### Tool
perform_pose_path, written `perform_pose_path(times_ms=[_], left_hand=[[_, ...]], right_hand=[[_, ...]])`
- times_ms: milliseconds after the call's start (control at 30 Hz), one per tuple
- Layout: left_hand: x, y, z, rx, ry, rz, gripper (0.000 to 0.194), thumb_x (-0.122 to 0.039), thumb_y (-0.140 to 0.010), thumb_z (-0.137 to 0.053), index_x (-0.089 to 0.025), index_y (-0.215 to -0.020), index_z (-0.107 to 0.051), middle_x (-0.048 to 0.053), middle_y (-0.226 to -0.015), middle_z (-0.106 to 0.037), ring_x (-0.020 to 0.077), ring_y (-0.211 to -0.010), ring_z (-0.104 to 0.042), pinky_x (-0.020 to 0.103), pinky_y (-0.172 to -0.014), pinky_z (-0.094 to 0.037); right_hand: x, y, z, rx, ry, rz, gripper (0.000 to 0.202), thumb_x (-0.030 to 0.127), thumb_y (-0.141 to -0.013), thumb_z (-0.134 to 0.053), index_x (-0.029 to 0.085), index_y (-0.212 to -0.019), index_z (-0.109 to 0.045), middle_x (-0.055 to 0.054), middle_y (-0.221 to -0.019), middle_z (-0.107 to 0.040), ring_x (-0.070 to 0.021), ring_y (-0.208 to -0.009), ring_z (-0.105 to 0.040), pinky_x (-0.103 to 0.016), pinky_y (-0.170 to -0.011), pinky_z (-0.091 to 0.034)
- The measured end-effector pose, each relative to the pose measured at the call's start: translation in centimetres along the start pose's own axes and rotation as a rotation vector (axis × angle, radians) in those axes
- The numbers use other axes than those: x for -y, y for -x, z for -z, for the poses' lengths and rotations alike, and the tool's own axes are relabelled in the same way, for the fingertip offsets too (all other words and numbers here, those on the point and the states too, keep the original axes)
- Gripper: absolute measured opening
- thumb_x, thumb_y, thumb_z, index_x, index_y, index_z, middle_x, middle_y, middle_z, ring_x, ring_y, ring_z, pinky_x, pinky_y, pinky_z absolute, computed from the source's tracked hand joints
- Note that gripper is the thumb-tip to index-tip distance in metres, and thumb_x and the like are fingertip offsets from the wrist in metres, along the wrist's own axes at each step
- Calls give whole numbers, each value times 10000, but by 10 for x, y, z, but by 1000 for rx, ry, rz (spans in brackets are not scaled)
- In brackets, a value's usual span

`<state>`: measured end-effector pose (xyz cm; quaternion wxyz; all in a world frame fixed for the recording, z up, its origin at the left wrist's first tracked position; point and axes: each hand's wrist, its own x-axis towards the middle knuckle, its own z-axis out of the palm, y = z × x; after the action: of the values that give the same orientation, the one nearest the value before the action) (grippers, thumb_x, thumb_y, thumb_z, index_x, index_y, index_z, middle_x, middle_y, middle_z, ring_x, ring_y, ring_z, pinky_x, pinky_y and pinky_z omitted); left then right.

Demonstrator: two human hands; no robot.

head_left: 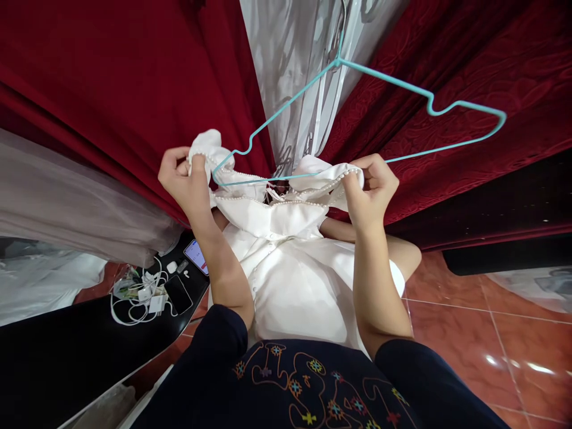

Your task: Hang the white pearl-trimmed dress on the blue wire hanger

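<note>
A white dress (pixel 290 280) with pearl-edged neckline lies over my lap, its top spread between my two hands. My left hand (pixel 185 179) is closed on the dress's left sleeve, lifting it by the pearl trim. On the other side, my right hand (pixel 370 187) pinches the right sleeve and holds it out. A light-blue hanger (pixel 338 62) hangs above by its hook. Its left end sits in or against the left sleeve; I cannot tell which. The right end sticks out past my right hand, outside the dress.
Red curtains (pixel 134 77) and sheer white fabric (pixel 286 59) hang ahead. To the left, a black table (pixel 80 351) bears tangled white cables (pixel 143 298), a dark phone (pixel 179 294), a lit phone (pixel 196 256) and an earbud case (pixel 171 267). Red floor tiles (pixel 491 333) show at right.
</note>
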<state>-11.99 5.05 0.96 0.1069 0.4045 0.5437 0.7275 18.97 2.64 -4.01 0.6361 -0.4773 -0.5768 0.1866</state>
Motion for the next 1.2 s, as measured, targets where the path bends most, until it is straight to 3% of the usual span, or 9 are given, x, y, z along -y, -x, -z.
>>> perform_pose_path(times_ms=[133,367,467,567,667,767,867,1000,1200], left_hand=[[-33,9,-25,196,111,-122,221,-3,-850,-787,-207,-865,-702,-54,-711,-544,88,-646,-458,261,-685,-432],[-56,70,-30,478,199,-28,171,-345,-887,-859,-260,-1007,-773,7,-889,-671,121,-692,-563,274,-629,-431],[-40,85,-27,719,150,194,415,-597,-967,-695,-204,-844,-752,27,-711,-670,129,-593,-576,273,-572,-448],[-18,94,-34,1011,66,479,588,-743,-947,-613,-174,-962,-760,101,-854,-777,198,-723,-728,308,-658,-554],[-5,103,-51,912,411,572,537,-681,-1052,-445,-221,-1213,-671,128,-1238,-764,266,-1143,-772,435,-955,-612],[-7,112,-65,700,694,577,401,-501,-1117,-312,-255,-1207,-616,78,-1179,-734,216,-1310,-710,458,-1147,-540],[-15,118,-69,574,724,510,312,-536,-1079,-456,-261,-1065,-603,-1,-776,-576,183,-1059,-759,397,-1092,-577],[-22,116,-65,491,678,378,426,-673,-1022,-538,-261,-917,-542,-42,-656,-400,162,-794,-680,353,-949,-613],[-25,105,-57,488,713,307,422,-653,-1018,-580,-256,-881,-533,-52,-622,-332,153,-680,-611,315,-794,-592]], right_hand=[[-2,4,-7,-26,-1,11,259,450,-919,-651,217,-810,-618,14,-733,-583,-110,-651,-507,-270,-616,-407],[-3,3,-9,-41,21,15,195,395,-896,-633,221,-816,-594,25,-736,-568,-102,-661,-497,-258,-618,-406],[-4,3,-9,-25,11,20,150,361,-881,-625,223,-831,-594,27,-745,-577,-102,-666,-506,-261,-629,-407],[-7,3,-9,-7,-8,14,127,349,-870,-620,226,-855,-589,30,-747,-575,-102,-660,-511,-262,-632,-412],[-8,3,-10,12,-42,22,130,355,-876,-611,227,-886,-590,29,-767,-577,-104,-673,-533,-269,-647,-441],[-3,7,-12,48,-13,45,159,378,-887,-611,231,-948,-611,16,-843,-598,-114,-742,-576,-292,-704,-496],[0,16,-17,-88,61,117,255,362,-897,-588,247,-1122,-617,-33,-1038,-620,-138,-859,-618,-332,-781,-546],[-18,18,-10,-557,149,179,477,331,-858,-574,286,-1317,-453,-78,-1169,-533,-170,-943,-617,-338,-725,-534],[-57,-37,65,-675,151,46,329,98,-716,-684,252,-910,-469,11,-866,-512,-86,-664,-494,-283,-574,-330]])
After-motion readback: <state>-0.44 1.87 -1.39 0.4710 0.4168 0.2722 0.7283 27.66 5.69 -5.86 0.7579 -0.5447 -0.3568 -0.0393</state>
